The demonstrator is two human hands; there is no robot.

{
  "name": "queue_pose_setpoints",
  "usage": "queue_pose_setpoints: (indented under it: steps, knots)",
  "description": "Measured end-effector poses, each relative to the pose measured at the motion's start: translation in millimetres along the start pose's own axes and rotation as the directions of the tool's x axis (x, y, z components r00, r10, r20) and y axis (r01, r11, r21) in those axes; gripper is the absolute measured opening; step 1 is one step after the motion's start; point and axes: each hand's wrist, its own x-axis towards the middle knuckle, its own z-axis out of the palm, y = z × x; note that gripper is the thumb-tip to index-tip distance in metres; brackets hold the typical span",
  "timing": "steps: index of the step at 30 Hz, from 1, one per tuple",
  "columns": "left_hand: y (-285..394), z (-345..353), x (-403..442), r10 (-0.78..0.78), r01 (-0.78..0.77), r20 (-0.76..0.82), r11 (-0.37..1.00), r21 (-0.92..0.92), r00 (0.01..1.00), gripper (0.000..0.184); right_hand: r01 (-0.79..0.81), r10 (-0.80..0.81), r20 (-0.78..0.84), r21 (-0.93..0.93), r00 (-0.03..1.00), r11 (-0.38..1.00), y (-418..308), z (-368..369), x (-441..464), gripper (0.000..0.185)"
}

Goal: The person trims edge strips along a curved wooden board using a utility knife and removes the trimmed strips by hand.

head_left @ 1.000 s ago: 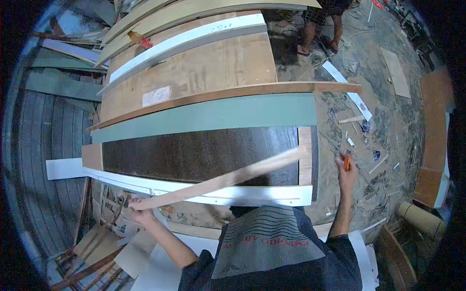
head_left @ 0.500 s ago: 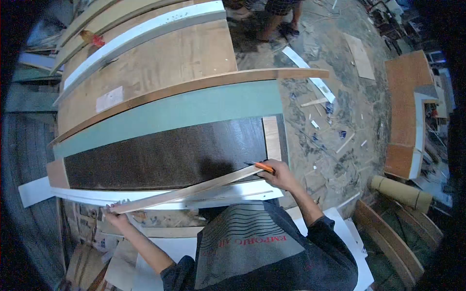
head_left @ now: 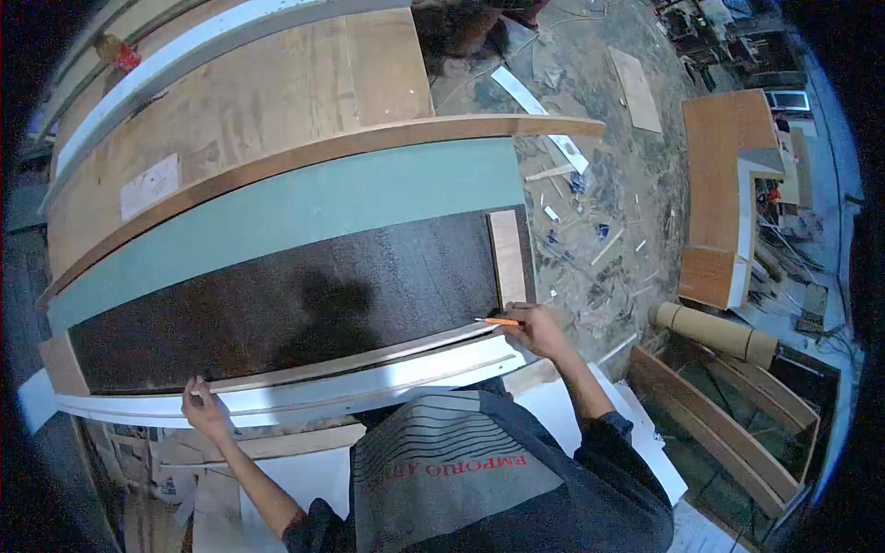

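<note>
A thin pale wooden strip lies along the near edge of a dark brown board. My left hand is at the strip's left end, with its fingers curled round the end. In my right hand is an orange pencil, its dark tip pointing left over the strip's right end. That hand rests by the board's near right corner, just below a short pale wood piece. Another short piece sits at the board's left end. A white grooved length runs along the side nearest me.
Beyond the dark board lie a green panel and a long wooden batten that overhangs on the right. Offcuts and scraps litter the floor. A cardboard roll and a wooden frame are at the right. Part of another person shows at the top.
The strip has gone from slanting across the white length to lying along the dark board's edge. My left hand has moved with its end. The pencil stays in my right hand; the view has shifted.
</note>
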Motion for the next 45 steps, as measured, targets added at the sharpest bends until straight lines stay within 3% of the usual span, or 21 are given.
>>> queue_pose_setpoints:
  steps: [1,3,4,7,8,11,12,16,18,19,23,25,29,32,36,38,42,45]
  knots:
    - [0.8,0.3,-0.6,-0.007,0.007,0.010,1.000,0.000,1.000,0.038,-0.009,0.009,0.005,-0.007,1.000,1.000,0.0,1.0,-0.7,0.023]
    - [0.5,3.8,-2.3,0.389,-0.331,-0.100,0.872,0.360,0.916,0.035,-0.030,0.032,0.048,-0.032,0.998,0.999,-2.9,4.6,-0.5,0.024]
    - [-10.9,2.8,5.1,0.456,-0.402,-0.051,0.828,0.390,0.889,0.031,-0.056,0.057,0.072,-0.014,0.996,0.998,-1.3,5.3,0.7,0.025]
    - [-17.0,7.9,5.6,0.468,-0.427,-0.088,0.857,0.290,0.880,0.028,-0.001,0.000,0.081,0.019,0.997,1.000,-0.5,-0.7,4.4,0.025]
    - [0.8,-0.5,-4.7,0.489,-0.436,-0.002,0.781,0.448,0.873,0.026,-0.006,0.005,0.083,0.013,0.997,1.000,-0.2,-1.7,6.4,0.025]
    - [-12.2,-0.8,3.4,0.565,-0.495,0.045,0.678,0.543,0.824,0.024,-0.018,0.013,0.129,0.041,0.992,0.999,1.9,-4.6,9.7,0.022]
    - [-2.1,-0.3,-0.4,0.526,-0.464,0.086,0.648,0.604,0.846,0.023,-0.024,0.013,0.150,0.069,0.989,0.997,1.8,-7.6,10.8,0.020]
    - [8.7,5.4,-9.7,0.604,-0.552,0.168,0.534,0.641,0.779,0.021,-0.034,0.018,0.174,0.087,0.985,0.996,6.6,-8.2,12.8,0.017]
    - [32.3,12.0,-27.8,0.662,-0.727,0.306,0.582,0.365,0.684,0.023,-0.030,0.014,0.170,0.090,0.985,0.996,-0.2,-14.1,14.5,0.016]
    - [38.6,18.9,-40.9,0.660,-0.726,0.310,0.580,0.369,0.684,0.023,-0.023,0.008,0.163,0.093,0.987,0.995,-3.4,-15.3,16.2,0.015]
    - [72.6,55.1,-114.8,0.619,-0.786,0.604,0.618,0.020,0.502,0.034,-0.033,0.018,0.225,0.066,0.974,0.997,7.0,-14.0,18.4,0.022]
    - [86.2,73.2,-148.8,0.637,-0.821,0.654,0.569,-0.043,0.407,0.031,-0.091,0.075,0.302,0.038,0.950,0.995,-1.3,-22.6,22.7,0.025]
    - [84.7,97.1,-176.4,0.724,-0.846,0.550,0.529,-0.057,0.416,0.022,-0.063,0.051,0.274,0.036,0.960,0.997,9.3,-16.9,19.7,0.028]
    - [90.7,99.2,-179.6,0.714,-0.783,0.489,0.614,-0.096,0.500,0.010,-0.070,0.064,0.252,0.015,0.965,0.997,6.5,-16.5,20.9,0.031]
    - [91.0,102.3,-180.5,0.716,-0.746,0.432,0.653,-0.135,0.548,0.007,-0.061,0.072,0.247,-0.052,0.966,0.997,0.1,-16.7,23.4,0.029]
    - [92.4,101.6,-181.6,0.716,-0.749,0.449,0.647,-0.140,0.535,0.009,-0.225,0.204,0.276,0.046,0.939,0.973,-6.8,-19.7,22.6,0.027]
    - [89.5,104.4,-177.7,0.738,-0.738,0.433,0.641,-0.212,0.517,0.009,-0.221,0.202,0.205,0.078,0.958,0.972,-13.5,-15.6,20.1,0.025]
    - [85.0,105.9,-178.7,0.771,-0.768,0.400,0.604,-0.214,0.495,0.008,-0.130,0.119,0.149,0.071,0.982,0.989,-19.1,-15.3,19.8,0.025]
